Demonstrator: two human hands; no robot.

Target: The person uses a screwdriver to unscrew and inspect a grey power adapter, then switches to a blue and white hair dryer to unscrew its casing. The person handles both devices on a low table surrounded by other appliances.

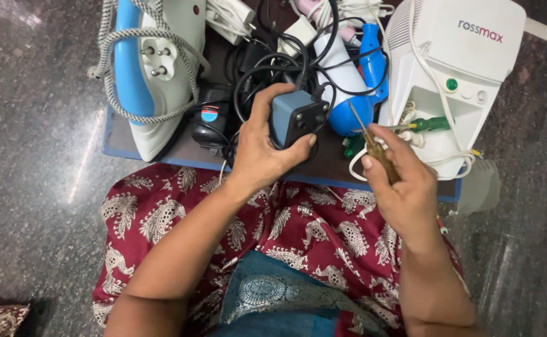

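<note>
My left hand (258, 150) grips a small grey-blue power adapter (293, 117) with a black cable, held above the near edge of a flat board (120, 146). My right hand (398, 184) holds a screwdriver (373, 145) with an amber handle; its thin metal shaft points up and left toward the adapter, the tip a short way off it. A second screwdriver with a green handle (429, 124) lies just beyond my right hand.
On the board lie a blue and white clothes iron (152, 75) with a braided cord, a blue and white hair dryer (354, 81), a white boxy machine (454, 68) and tangled black cables (267, 59). Red patterned cloth (298, 231) covers my lap. Dark speckled floor surrounds everything.
</note>
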